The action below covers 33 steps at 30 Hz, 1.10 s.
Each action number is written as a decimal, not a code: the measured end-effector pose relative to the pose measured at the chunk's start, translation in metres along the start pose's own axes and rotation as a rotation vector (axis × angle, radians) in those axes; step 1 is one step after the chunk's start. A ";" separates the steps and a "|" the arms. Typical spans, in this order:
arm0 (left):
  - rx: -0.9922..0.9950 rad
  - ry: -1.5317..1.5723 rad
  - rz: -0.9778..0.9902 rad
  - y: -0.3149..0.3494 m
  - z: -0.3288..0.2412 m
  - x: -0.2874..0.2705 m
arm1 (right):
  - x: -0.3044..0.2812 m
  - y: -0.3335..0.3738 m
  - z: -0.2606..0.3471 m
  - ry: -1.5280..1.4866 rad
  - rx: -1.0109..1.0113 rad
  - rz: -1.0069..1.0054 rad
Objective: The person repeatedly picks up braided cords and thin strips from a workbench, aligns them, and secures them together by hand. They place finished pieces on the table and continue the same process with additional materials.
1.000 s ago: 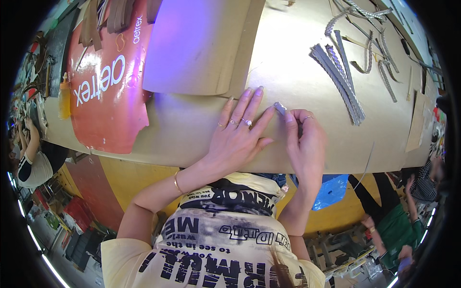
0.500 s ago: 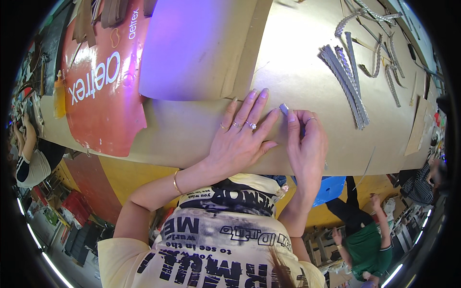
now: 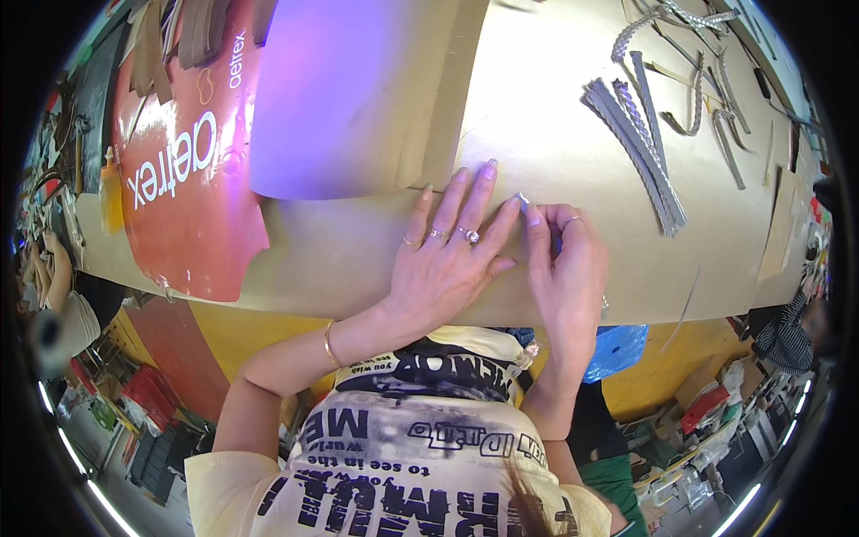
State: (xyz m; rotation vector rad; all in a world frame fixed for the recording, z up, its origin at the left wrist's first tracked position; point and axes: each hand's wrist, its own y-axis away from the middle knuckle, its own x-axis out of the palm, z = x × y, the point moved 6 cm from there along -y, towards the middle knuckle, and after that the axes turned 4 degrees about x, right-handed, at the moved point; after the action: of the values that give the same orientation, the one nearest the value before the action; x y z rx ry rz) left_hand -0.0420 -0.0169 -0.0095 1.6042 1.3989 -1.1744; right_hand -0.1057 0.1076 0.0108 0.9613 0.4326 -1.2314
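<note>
My left hand (image 3: pixel 443 264) lies flat on the brown-covered table, fingers spread, with rings and a bracelet at the wrist. Its index fingertip touches or nearly touches a small silvery strip piece (image 3: pixel 523 198). Thumb and fingers of my right hand (image 3: pixel 568 268) pinch that piece from the other side. Only its tip shows; my right hand covers the rest. Beyond the right hand lies a bundle of grey and silver braided straps (image 3: pixel 642 166).
A curled brown sheet (image 3: pixel 344 98) lies just beyond my left hand, beside a red sheet (image 3: pixel 192 183). Brown strips (image 3: pixel 204 36) rest at the far left, near a yellow bottle (image 3: pixel 111 192). Loose braided pieces (image 3: pixel 727 148) and cardboard (image 3: pixel 780 224) lie right. A blue bag (image 3: pixel 617 349) hangs below the table edge.
Less of the silvery piece shows between my fingertips, and the right hand has shifted slightly left. The person in green has moved left, now mostly hidden behind my right arm.
</note>
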 end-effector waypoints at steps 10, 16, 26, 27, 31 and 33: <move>0.016 -0.202 0.002 0.000 -0.010 0.002 | -0.015 0.010 -0.026 -0.180 0.135 -0.042; 0.004 -0.192 0.009 -0.002 -0.010 0.001 | -0.013 0.008 -0.027 -0.156 0.152 -0.051; 0.180 -0.143 -0.042 0.005 -0.017 -0.003 | -0.012 0.006 -0.024 -0.075 0.113 -0.065; 0.252 -0.163 -0.089 0.006 -0.021 -0.006 | -0.012 0.006 -0.024 -0.070 0.111 -0.062; 0.233 0.006 0.127 0.004 -0.015 0.007 | -0.012 0.006 -0.025 -0.064 0.100 -0.067; 0.221 0.032 0.160 0.002 -0.014 0.010 | -0.012 0.006 -0.026 -0.060 0.093 -0.074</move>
State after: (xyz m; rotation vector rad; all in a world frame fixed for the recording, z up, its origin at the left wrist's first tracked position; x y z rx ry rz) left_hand -0.0377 -0.0014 -0.0139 1.8578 1.1673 -1.2463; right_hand -0.0986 0.1361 0.0075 0.9918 0.3692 -1.3538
